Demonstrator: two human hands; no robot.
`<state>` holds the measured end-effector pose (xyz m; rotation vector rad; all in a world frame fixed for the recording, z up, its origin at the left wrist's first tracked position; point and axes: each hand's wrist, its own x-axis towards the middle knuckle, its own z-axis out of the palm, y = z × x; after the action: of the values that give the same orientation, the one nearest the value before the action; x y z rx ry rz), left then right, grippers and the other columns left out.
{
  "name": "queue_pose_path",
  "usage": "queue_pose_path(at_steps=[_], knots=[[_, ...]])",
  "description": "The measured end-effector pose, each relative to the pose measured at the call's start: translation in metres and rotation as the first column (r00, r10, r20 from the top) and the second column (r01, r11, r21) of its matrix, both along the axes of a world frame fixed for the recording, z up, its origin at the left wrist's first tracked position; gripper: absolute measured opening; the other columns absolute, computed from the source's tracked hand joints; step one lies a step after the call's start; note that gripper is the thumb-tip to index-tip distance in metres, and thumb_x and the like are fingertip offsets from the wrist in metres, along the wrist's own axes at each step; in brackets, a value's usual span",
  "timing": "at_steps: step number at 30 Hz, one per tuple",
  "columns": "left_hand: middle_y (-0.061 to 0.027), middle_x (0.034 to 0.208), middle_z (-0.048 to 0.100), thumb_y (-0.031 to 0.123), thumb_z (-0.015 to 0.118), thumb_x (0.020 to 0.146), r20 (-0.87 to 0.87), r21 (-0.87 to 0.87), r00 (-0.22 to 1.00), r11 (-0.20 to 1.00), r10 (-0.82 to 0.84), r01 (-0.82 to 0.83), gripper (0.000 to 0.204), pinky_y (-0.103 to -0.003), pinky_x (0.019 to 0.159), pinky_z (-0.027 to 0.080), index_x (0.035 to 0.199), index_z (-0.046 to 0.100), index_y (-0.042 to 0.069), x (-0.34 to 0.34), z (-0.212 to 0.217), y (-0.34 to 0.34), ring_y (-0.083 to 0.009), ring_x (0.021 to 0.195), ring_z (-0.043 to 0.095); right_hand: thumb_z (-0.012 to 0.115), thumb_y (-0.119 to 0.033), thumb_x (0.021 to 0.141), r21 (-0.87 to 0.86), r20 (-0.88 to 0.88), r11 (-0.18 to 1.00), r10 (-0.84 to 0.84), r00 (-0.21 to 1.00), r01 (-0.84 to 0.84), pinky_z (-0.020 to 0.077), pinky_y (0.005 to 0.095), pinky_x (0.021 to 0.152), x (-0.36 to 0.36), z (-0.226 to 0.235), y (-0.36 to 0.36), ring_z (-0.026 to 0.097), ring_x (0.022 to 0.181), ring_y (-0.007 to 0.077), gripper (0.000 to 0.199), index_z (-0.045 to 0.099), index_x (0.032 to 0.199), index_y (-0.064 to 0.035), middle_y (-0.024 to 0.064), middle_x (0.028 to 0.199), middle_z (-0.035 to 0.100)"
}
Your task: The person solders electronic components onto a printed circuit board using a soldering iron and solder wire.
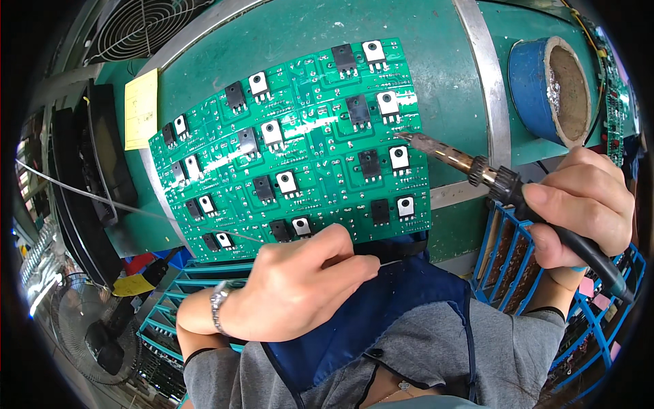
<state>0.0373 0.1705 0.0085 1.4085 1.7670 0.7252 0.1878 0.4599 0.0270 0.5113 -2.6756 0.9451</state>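
Observation:
A large green circuit board [320,170] lies on the bench in front of me, with black and white three-legged transistors in pairs across it. My right hand [589,204] is closed around the handle of a soldering iron [503,183]. Its tip is over the board's right part, close to the white transistors; whether it touches the surface I cannot tell. At the board's near edge, my left hand [293,286] is closed in a pinch. A thin grey solder wire [88,195] runs in from the left to this hand, and a short end shows past the fingertips.
To the right stands a blue round tub [531,88] with a thick brown rim and silvery scraps inside. A metal strip [485,75] crosses the green bench. Yellow paper [141,109] lies at the left. Blue racks [518,238] and a fan [95,334] stand below bench height.

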Motion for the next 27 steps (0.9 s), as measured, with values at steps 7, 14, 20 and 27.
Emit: queue_pose_path(at_steps=[7,14,20,27], knots=[[-0.0008,0.074,0.053,0.003,0.081,0.074,0.034,0.065,0.954,0.952,0.297,-0.299,0.022,-0.024,0.047,0.039,0.095,0.076,0.009,0.013,-0.006,-0.013,-0.0089,0.058,0.049,0.074,-0.039,0.086,-0.032,0.04,0.999,-0.012,0.999,0.013,0.038,0.0255,0.041,0.016,0.011,-0.018,0.055,0.051,0.0167,0.041,0.069,0.09,0.0012,0.0074,0.067,0.059],[0.0007,0.074,0.048,-0.002,0.081,0.075,-0.188,0.327,0.828,0.829,0.528,-0.455,0.021,-0.023,0.043,0.031,0.092,0.073,0.006,0.002,-0.026,0.0,-0.0051,0.052,0.04,0.077,-0.027,0.083,-0.044,0.032,0.997,0.07,0.997,-0.069,0.0408,0.0241,0.041,0.015,0.006,-0.035,0.056,0.052,0.0151,0.031,0.07,0.09,0.0018,0.0071,0.071,0.061],[0.0011,0.072,0.048,-0.002,0.08,0.075,-0.185,0.344,0.809,0.808,0.558,-0.478,0.02,-0.023,0.042,0.031,0.091,0.073,0.006,0.004,-0.034,0.004,-0.0051,0.05,0.041,0.078,-0.022,0.082,-0.046,-0.002,0.999,0.022,1.0,-0.022,0.0409,0.0235,0.04,0.01,0.001,-0.044,0.057,0.051,0.0155,0.026,0.071,0.088,0.002,0.0074,0.07,0.063],[0.0003,0.073,0.05,0.0,0.081,0.074,-0.178,0.34,0.825,0.82,0.537,-0.46,0.019,-0.025,0.042,0.034,0.09,0.073,0.007,0.004,-0.034,0.008,-0.0065,0.05,0.043,0.079,-0.021,0.08,-0.015,-0.013,1.0,-0.002,1.0,0.001,0.042,0.0242,0.04,0.007,-0.003,-0.047,0.057,0.051,0.0158,0.025,0.071,0.087,0.0019,0.0077,0.07,0.063]])
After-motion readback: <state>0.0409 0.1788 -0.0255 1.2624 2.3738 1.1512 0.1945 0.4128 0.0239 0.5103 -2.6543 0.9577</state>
